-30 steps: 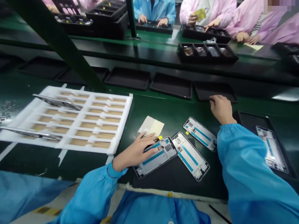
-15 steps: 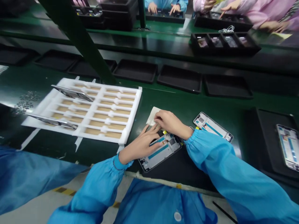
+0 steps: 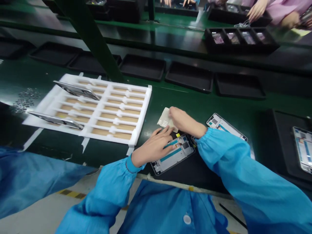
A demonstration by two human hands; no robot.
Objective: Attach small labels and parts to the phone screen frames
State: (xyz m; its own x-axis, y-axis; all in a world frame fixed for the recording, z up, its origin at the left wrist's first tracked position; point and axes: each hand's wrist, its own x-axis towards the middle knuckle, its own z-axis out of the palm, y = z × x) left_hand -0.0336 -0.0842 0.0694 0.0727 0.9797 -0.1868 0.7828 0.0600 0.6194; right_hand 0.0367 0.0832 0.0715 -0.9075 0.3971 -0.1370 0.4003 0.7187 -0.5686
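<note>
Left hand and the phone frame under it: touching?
Touching. The head view shows the left hand lying flat on the upper end of the frame, with no gap between them.

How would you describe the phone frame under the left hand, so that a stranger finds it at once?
Find the white foam tray on the green table. Just right of its near corner lies a phone frame with a teal strip. Unlike the other frame farther right, this one has the left hand flat on it.
</note>
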